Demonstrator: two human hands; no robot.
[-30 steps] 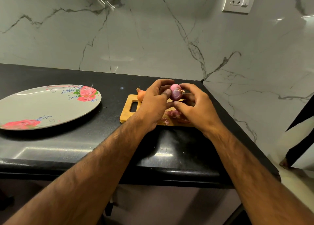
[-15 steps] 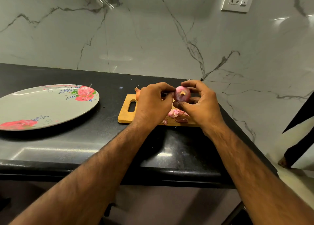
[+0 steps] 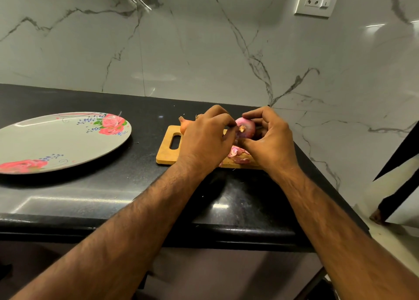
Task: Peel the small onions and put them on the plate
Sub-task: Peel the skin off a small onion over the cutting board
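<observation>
Onion: pink onion (image 3: 246,127), partly skinned, held just above the wooden board (image 3: 167,151) between both hands.
Right hand: right hand (image 3: 271,141) cups the onion, fingers curled round it.
Left hand: left hand (image 3: 206,141) pinches the skin at its stem end.
Peelings: pink scraps (image 3: 235,152) on the board under the hands.
Second onion: brown-skinned second onion (image 3: 184,124) at the board's far edge.
Plate: flowered plate (image 3: 56,145) on the black counter (image 3: 136,186), well to the left.

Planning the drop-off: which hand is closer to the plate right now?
Left. The left hand is over the board, right of the plate; the right hand is farther right, beyond the onion both hold.
</observation>
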